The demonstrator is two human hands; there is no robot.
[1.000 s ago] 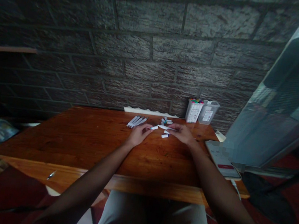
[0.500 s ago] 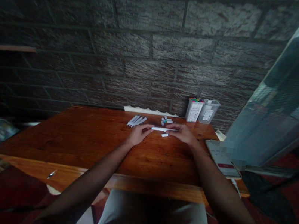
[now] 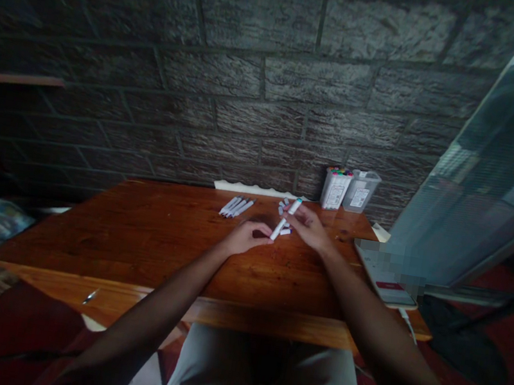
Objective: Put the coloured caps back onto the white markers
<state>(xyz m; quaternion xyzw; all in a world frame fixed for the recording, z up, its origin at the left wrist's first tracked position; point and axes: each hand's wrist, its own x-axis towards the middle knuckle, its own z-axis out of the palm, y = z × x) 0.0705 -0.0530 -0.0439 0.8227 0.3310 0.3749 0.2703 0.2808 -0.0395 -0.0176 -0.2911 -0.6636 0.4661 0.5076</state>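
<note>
My right hand (image 3: 308, 227) pinches a white marker (image 3: 286, 218) near its middle and holds it tilted, its tip pointing up and away. My left hand (image 3: 244, 237) rests on the wooden table (image 3: 142, 239) just left of the marker's lower end, fingers curled; I cannot make out anything in it. A few loose white caps (image 3: 282, 208) lie behind the hands. A small row of white markers (image 3: 236, 207) lies to the left of them.
Two clear pots stand at the back by the brick wall: one full of coloured markers (image 3: 335, 189), one nearly empty (image 3: 360, 191). A phone (image 3: 387, 279) lies at the table's right edge. A white strip (image 3: 252, 189) runs along the back edge.
The cap in my left hand met the marker, which lay level between both hands. Now my right hand alone holds the marker, tilted upward, and my left hand has dropped to the table.
</note>
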